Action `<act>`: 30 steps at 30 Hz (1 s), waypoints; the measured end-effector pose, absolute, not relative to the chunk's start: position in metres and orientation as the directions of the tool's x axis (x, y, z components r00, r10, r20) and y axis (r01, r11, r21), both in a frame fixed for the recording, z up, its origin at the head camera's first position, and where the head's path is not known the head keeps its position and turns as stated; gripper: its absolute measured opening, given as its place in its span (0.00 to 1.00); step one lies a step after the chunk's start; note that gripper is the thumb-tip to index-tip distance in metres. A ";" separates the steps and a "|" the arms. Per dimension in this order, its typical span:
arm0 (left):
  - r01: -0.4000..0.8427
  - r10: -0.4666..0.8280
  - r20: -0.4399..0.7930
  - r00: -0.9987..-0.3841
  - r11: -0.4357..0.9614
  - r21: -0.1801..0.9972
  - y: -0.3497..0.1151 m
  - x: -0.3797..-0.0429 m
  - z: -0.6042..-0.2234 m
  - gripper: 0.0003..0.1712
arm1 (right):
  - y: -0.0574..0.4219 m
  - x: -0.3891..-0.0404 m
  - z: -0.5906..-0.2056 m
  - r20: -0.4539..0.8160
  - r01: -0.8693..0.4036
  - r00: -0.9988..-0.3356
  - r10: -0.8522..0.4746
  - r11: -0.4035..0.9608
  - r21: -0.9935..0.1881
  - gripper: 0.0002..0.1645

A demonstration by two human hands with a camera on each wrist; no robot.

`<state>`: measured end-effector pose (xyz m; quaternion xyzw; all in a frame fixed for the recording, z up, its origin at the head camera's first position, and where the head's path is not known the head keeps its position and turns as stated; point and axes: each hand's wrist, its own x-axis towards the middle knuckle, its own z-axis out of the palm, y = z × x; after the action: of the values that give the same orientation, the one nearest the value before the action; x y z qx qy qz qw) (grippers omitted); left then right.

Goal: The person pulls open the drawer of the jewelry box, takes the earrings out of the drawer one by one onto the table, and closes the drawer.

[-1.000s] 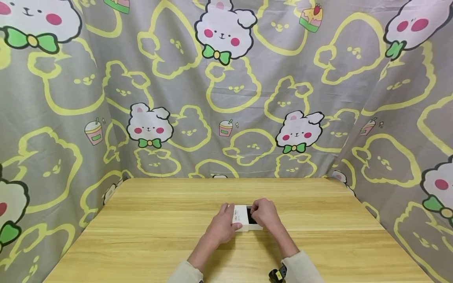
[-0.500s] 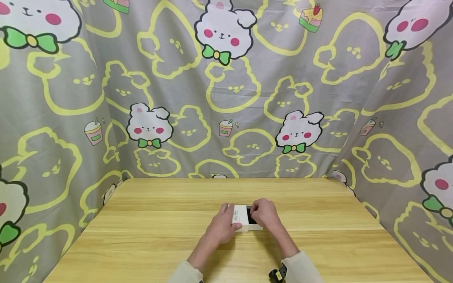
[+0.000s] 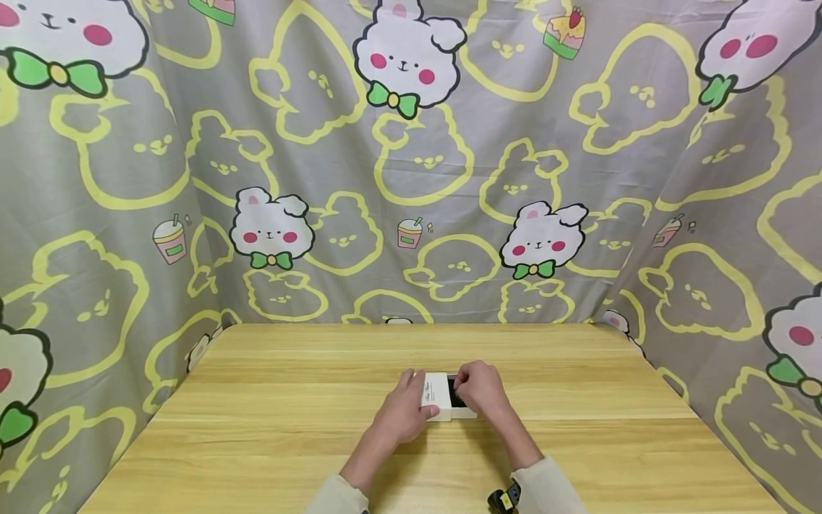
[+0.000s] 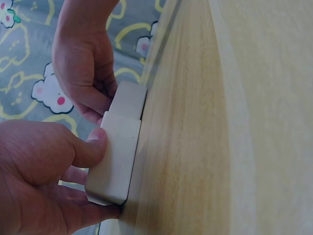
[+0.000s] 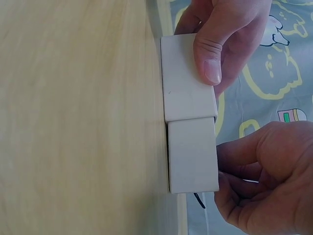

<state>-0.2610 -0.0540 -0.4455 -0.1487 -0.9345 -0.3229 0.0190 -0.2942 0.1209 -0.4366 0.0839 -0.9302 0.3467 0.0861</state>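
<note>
A white drawer-style box [image 3: 439, 408] with small dark lettering lies on the table. My left hand [image 3: 402, 412] grips its outer sleeve, thumb on the near side and fingers at the far side. The inner tray [image 3: 465, 412] is slid partly out to the right, and its inside looks black. My right hand [image 3: 484, 389] is over the tray with curled fingers reaching into it; the fingertips are hidden, so what they hold cannot be seen. In the right wrist view a short black ribbon-like strip [image 5: 199, 200] sticks out at the tray's end.
The wooden table [image 3: 289, 400] spreads out around the box. A patterned grey curtain [image 3: 411, 178] hangs behind the table and along both sides. A small black device [image 3: 503, 500] sits at the right wrist, beside the pale sleeve [image 3: 549, 489].
</note>
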 end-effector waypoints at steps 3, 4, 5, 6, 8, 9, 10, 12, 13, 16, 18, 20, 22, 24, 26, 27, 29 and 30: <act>0.294 0.267 0.136 -0.954 0.748 0.595 -0.054 -0.261 -0.446 0.41 | 0.121 -0.294 -0.436 0.221 -0.219 -0.970 -0.098 0.743 -0.633 0.13; 0.295 0.268 0.136 -0.954 0.748 0.594 -0.054 -0.261 -0.446 0.41 | 0.121 -0.293 -0.436 0.219 -0.218 -0.971 -0.098 0.741 -0.635 0.12; 0.298 0.268 0.140 -0.953 0.748 0.594 -0.055 -0.261 -0.446 0.41 | 0.121 -0.293 -0.436 0.218 -0.216 -0.971 -0.097 0.741 -0.636 0.12; 0.299 0.269 0.141 -0.953 0.748 0.593 -0.055 -0.261 -0.447 0.41 | 0.121 -0.293 -0.436 0.216 -0.215 -0.972 -0.096 0.740 -0.637 0.12; 0.299 0.270 0.141 -0.953 0.747 0.593 -0.055 -0.261 -0.447 0.41 | 0.121 -0.293 -0.435 0.210 -0.210 -0.973 -0.095 0.738 -0.641 0.12; 0.299 0.269 0.141 -0.953 0.748 0.593 -0.055 -0.261 -0.447 0.41 | 0.121 -0.293 -0.435 0.206 -0.207 -0.974 -0.094 0.736 -0.644 0.11; 0.299 0.269 0.141 -0.953 0.748 0.593 -0.055 -0.261 -0.447 0.41 | 0.121 -0.293 -0.435 0.202 -0.204 -0.975 -0.092 0.734 -0.648 0.11; 0.299 0.269 0.142 -0.953 0.748 0.592 -0.055 -0.261 -0.447 0.41 | 0.121 -0.294 -0.435 0.198 -0.202 -0.976 -0.093 0.730 -0.652 0.11; 0.296 0.268 0.138 -0.954 0.750 0.592 -0.055 -0.261 -0.448 0.41 | 0.121 -0.294 -0.434 0.193 -0.198 -0.977 -0.091 0.728 -0.656 0.10; 0.298 0.269 0.140 -0.953 0.750 0.591 -0.055 -0.261 -0.447 0.41 | 0.121 -0.296 -0.434 0.186 -0.189 -0.979 -0.085 0.726 -0.661 0.10; 0.298 0.269 0.140 -0.953 0.750 0.591 -0.055 -0.261 -0.447 0.41 | 0.122 -0.297 -0.435 0.188 -0.190 -0.978 -0.085 0.729 -0.658 0.10; 0.300 0.270 0.142 -0.952 0.750 0.590 -0.055 -0.261 -0.446 0.41 | 0.122 -0.297 -0.435 0.184 -0.185 -0.979 -0.083 0.729 -0.659 0.10; 0.302 0.270 0.145 -0.952 0.750 0.589 -0.055 -0.261 -0.446 0.41 | 0.123 -0.298 -0.435 0.187 -0.188 -0.979 -0.084 0.731 -0.656 0.10; 0.302 0.269 0.145 -0.952 0.752 0.586 -0.055 -0.261 -0.446 0.41 | 0.123 -0.298 -0.435 0.189 -0.190 -0.978 -0.085 0.730 -0.656 0.10; 0.303 0.269 0.147 -0.952 0.752 0.586 -0.055 -0.261 -0.446 0.41 | 0.124 -0.298 -0.434 0.194 -0.193 -0.977 -0.084 0.730 -0.655 0.10; 0.303 0.269 0.147 -0.952 0.752 0.585 -0.055 -0.261 -0.446 0.41 | 0.124 -0.298 -0.434 0.191 -0.190 -0.978 -0.083 0.729 -0.657 0.10; 0.302 0.268 0.147 -0.952 0.751 0.587 -0.055 -0.261 -0.446 0.41 | 0.125 -0.297 -0.432 0.186 -0.187 -0.979 -0.082 0.728 -0.660 0.09; 0.302 0.268 0.148 -0.952 0.750 0.588 -0.055 -0.261 -0.447 0.41 | 0.126 -0.297 -0.432 0.185 -0.186 -0.979 -0.082 0.726 -0.663 0.08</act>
<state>-0.2613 -0.0549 -0.4467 -0.1523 -0.9351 -0.3189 0.0272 -0.2973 0.1257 -0.4317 0.0722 -0.9261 0.3634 0.0715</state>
